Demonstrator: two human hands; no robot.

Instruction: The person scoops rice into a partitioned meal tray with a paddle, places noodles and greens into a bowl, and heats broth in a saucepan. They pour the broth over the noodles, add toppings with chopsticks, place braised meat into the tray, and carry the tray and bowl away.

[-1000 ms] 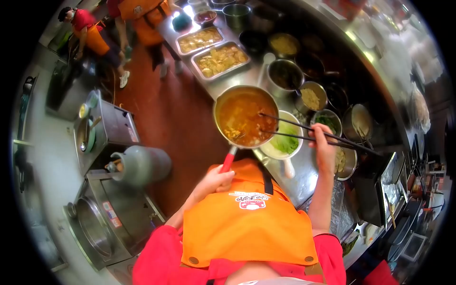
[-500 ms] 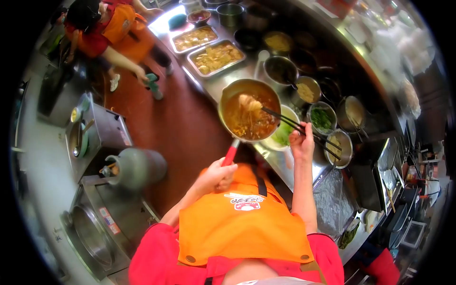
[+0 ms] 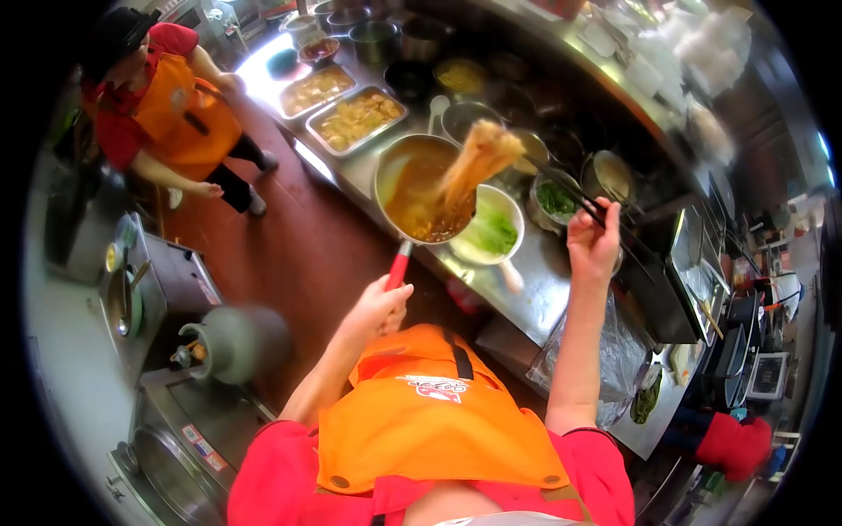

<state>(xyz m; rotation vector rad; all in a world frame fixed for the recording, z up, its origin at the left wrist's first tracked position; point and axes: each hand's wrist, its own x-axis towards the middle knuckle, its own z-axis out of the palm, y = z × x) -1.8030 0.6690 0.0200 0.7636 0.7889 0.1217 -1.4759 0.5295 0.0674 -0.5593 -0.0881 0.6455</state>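
Forward of the left hand (image 3: 379, 309), holds out a pan (image 3: 410, 147) by its red handle (image 3: 399, 267), with that hand clamped around the grip; points the handle's long axis away from the hand and slightly rightward, with the round pan at the far end; to the right of that hand and well apart from it, pinches dark chopsticks (image 3: 568, 187) in the right hand (image 3: 594, 241); slants their long axis from behind this hand, on the near right, to the far left, aiming the tips at a clump of pale, blurred, noodle-like strands (image 3: 485, 156); holds the clump up ahead of and between both hands, over the pan's right side; leans its long axis from high on the right to low on the left, trailing the lower end down to brown broth (image 3: 406, 188); shows, left of the right hand, a white bowl (image 3: 519, 232) of green leaves (image 3: 493, 230), just beside the pan, with its stubby handle (image 3: 511, 277) pointing back toward the near right; cannot tell contact between pan and bowl.
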